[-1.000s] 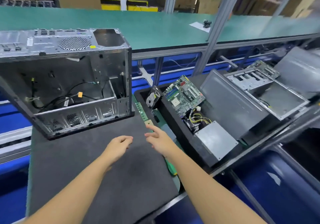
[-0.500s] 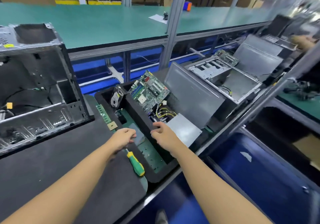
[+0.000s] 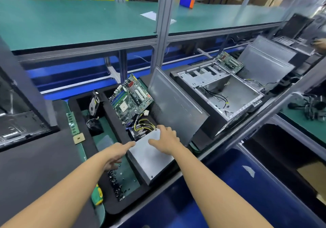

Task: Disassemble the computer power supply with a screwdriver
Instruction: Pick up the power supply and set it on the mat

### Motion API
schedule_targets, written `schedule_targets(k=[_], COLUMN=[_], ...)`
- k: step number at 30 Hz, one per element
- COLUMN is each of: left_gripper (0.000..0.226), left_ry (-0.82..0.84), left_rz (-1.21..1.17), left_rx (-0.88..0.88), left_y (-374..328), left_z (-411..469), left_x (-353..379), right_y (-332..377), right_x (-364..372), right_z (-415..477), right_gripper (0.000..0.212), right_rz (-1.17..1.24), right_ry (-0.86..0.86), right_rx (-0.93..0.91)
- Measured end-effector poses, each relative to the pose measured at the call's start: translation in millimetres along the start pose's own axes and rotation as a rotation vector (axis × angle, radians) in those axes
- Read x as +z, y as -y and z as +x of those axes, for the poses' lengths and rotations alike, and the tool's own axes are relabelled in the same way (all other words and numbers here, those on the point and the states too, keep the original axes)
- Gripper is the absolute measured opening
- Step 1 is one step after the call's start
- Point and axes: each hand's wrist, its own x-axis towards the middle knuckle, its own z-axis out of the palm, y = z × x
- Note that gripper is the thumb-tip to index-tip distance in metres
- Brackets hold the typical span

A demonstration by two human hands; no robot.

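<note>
While the right grip [image 3: 165, 139] lies spread on the boxy matte-metal power supply [image 3: 150, 160], the left grip [image 3: 114, 154], fingers loose, touches its corner; the screwdriver [image 3: 97, 195] is blurred.

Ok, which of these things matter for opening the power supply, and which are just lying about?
For the job: power supply, right hand resting on top, left hand at its edge; screwdriver, lying untouched near the left forearm.
Lying about: motherboard, hard drive, RAM stick, loose screws, side panel, empty case.
</note>
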Motion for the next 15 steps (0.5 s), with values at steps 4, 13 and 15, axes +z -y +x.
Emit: schedule_targets(k=[4,13,15], left_gripper=[0.092,0.079,0.097], left_ry=[0.062,0.12,0.116], left_rz=[-0.1,-0.291,-0.359], left_rx=[-0.093,-0.092,-0.071], left_y=[0.2,5.8,8.8], left_z=[16.1,37.9,40.8], left_x=[14.4,31.1,31.5], right_y=[-25.7,-57.8,-58.0], right_x=[-1.1,8.9,11.0], right_z=[18.0,34.8,38.1], right_gripper=[0.092,0.084,0.081], right_rz=[0.025,0.366,0.382], right_ry=[0.064,0.256,0.28], right_rx=[0.123,0.174,0.146])
